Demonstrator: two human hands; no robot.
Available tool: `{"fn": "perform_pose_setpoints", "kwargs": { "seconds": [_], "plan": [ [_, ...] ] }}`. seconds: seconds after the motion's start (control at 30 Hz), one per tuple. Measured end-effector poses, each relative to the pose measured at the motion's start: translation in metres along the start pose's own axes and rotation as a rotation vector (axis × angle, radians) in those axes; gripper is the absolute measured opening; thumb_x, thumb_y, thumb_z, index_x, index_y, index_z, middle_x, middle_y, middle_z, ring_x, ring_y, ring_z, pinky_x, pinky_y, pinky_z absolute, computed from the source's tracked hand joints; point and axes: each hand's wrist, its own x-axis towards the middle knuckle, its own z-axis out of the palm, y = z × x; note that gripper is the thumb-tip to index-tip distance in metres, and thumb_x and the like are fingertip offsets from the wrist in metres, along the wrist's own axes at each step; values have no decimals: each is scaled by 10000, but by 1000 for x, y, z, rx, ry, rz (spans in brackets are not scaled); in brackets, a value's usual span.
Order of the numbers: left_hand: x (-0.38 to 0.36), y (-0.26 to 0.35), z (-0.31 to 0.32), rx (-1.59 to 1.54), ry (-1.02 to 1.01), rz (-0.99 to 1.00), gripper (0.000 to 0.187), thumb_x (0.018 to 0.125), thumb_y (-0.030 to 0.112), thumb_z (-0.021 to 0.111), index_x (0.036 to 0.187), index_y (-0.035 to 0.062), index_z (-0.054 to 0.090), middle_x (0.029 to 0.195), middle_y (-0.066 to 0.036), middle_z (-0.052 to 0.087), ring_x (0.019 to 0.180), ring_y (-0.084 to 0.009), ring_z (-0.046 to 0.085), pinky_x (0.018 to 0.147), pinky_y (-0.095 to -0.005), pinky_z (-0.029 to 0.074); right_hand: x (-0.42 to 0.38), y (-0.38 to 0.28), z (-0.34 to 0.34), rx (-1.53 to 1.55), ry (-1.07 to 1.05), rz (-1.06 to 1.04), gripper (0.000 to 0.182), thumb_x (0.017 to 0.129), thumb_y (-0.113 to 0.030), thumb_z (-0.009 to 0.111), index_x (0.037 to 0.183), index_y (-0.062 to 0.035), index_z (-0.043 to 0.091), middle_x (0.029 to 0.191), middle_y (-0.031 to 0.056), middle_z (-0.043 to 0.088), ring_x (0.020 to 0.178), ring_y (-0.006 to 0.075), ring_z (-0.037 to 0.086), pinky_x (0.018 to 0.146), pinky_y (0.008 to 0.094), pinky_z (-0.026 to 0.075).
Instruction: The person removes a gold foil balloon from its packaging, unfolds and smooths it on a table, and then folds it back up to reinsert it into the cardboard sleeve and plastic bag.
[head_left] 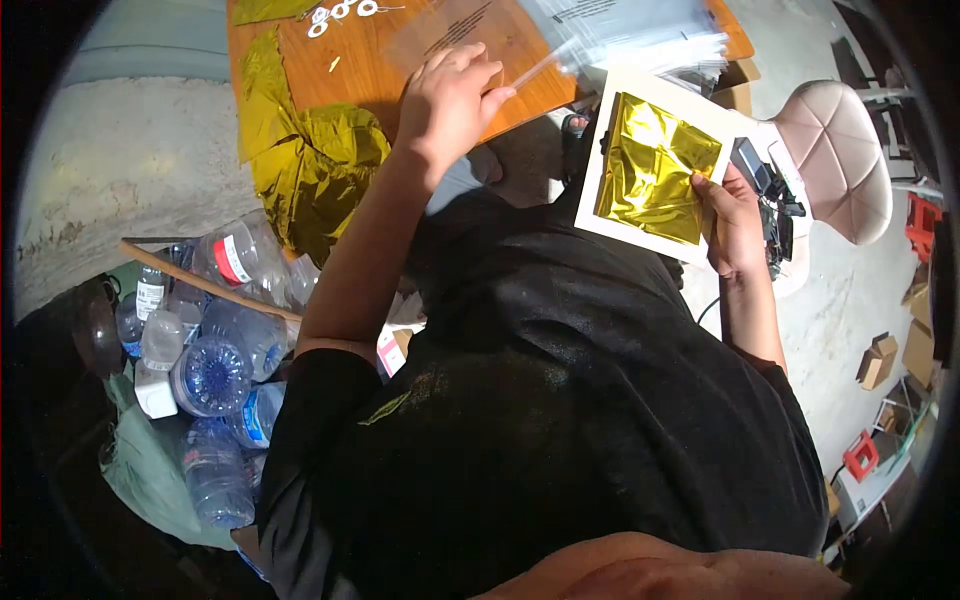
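Observation:
My right hand grips a white square frame by its right side, thumb on the front. Crinkled gold foil fills the middle of this frame, and a small black clip shows at its left side. On the wooden table, my left hand lies over a clear plastic bag with dark print, fingers stretched out and thumb apart. Right of that hand is a stack of clear plastic bags. Crumpled gold sheeting hangs over the table's left edge.
Several white rings lie at the table's far edge. Empty plastic bottles pile up at lower left beside a wooden stick. A pale padded chair stands right, with black devices near it. Cardboard boxes sit farther right.

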Motion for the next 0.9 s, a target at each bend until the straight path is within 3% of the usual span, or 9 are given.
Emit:
{"fn": "perform_pose_setpoints", "kwargs": {
  "seconds": [0.2, 0.53, 0.6, 0.9],
  "plan": [
    [-10, -3, -4, -106, -42, -139, 271, 834, 239, 810, 1055, 82, 787, 1225, -111, 717, 1192, -326, 632, 1035, -449, 485, 1, 6, 3, -15, -55, 56, 324, 1021, 47, 523, 1335, 22, 598, 1288, 124, 692, 1129, 175, 669, 1017, 317, 511],
    [-12, 10, -18, -68, -99, -170, 315, 846, 242, 805, 1101, 61, 772, 1169, -85, 717, 1151, -321, 634, 1051, -437, 470, 5, 6, 24, -16, -75, 73, 306, 1028, 38, 519, 1322, 22, 600, 1283, 137, 691, 1138, 196, 671, 1018, 335, 524],
    [-15, 12, -20, -54, -137, -169, 336, 852, 226, 810, 1145, 67, 770, 1233, -112, 700, 1181, -320, 625, 1022, -415, 504, 6, 6, 26, -23, -72, 71, 299, 1029, 39, 515, 1315, 23, 600, 1278, 136, 691, 1139, 195, 669, 1019, 334, 522],
    [-18, 18, -20, -172, -134, -207, 295, 860, 194, 799, 1112, 42, 778, 1182, -116, 703, 1133, -327, 631, 1001, -405, 498, 6, 4, 37, -46, -52, 55, 281, 1034, 31, 518, 1301, 22, 605, 1273, 131, 691, 1127, 184, 670, 1011, 321, 522]
  ]
}}
